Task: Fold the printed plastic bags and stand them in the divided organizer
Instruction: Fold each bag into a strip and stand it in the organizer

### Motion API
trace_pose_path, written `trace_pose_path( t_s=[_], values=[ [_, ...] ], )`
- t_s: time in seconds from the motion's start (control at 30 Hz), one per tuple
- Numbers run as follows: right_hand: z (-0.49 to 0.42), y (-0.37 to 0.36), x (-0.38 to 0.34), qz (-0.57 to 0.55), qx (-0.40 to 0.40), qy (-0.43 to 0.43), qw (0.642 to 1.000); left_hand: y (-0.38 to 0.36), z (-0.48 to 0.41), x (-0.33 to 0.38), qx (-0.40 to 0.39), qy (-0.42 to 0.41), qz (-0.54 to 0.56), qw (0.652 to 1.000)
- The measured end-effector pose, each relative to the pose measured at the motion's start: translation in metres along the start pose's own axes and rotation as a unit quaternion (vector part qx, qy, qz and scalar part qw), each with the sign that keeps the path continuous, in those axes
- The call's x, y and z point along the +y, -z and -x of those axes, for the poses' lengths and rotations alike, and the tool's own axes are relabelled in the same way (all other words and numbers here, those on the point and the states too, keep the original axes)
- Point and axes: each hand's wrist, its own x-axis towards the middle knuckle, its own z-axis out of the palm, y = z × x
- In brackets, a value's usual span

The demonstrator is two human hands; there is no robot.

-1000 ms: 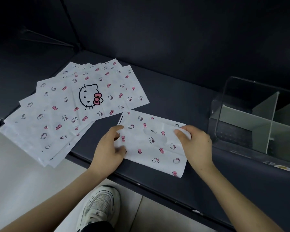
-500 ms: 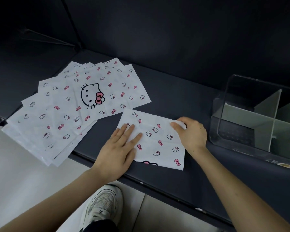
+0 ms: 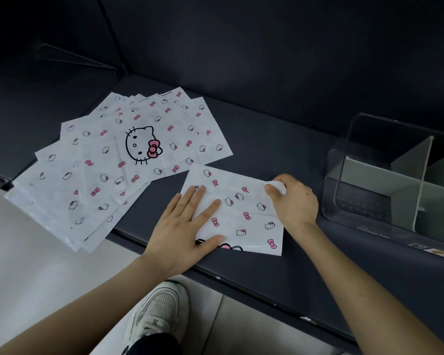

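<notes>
the half-folded bag [image 3: 244, 213] lies on the dark shelf [image 3: 280, 139], near the organizer [image 3: 385, 175]. the left hand [image 3: 187, 226] presses flat on it, fingers straight, and the right hand [image 3: 292, 201] pinches its far right corner. the film looks light, limp and slick, so it is probably best gripped along the crease.

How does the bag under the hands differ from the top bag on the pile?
The folded bag is doubled over; the top pile bag lies spread flat. The folded bag shows only a sliver of the big face, the top pile bag all of it. Both are white with pink bows.
</notes>
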Motion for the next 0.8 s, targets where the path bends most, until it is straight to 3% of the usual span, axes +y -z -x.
trace_pose_path(
  t_s=[0.13,0.23,0.37,0.57,0.7,0.8],
  values=[
    [0.034,0.0,-0.004,0.144,0.157,0.165,0.963,0.001,-0.001,0.004,0.005,0.015,0.013,1.0],
    [0.07,-0.022,0.0,0.167,0.064,0.251,0.951,0.0,-0.001,0.003,0.011,0.012,0.022,1.0],
    [0.086,-0.029,0.03,0.194,-0.009,0.232,0.953,-0.002,0.0,0.002,0.015,0.011,0.017,1.0],
    [0.094,-0.005,0.078,0.195,0.024,0.23,0.953,-0.001,-0.001,0.004,0.011,0.012,0.02,1.0],
    [0.09,-0.002,0.064,0.111,0.079,0.384,0.913,0.0,-0.001,0.004,0.014,0.009,0.013,1.0],
    [0.084,-0.012,0.056,0.12,0.08,0.478,0.867,-0.001,-0.001,0.003,0.012,0.007,0.019,1.0]
  ],
)
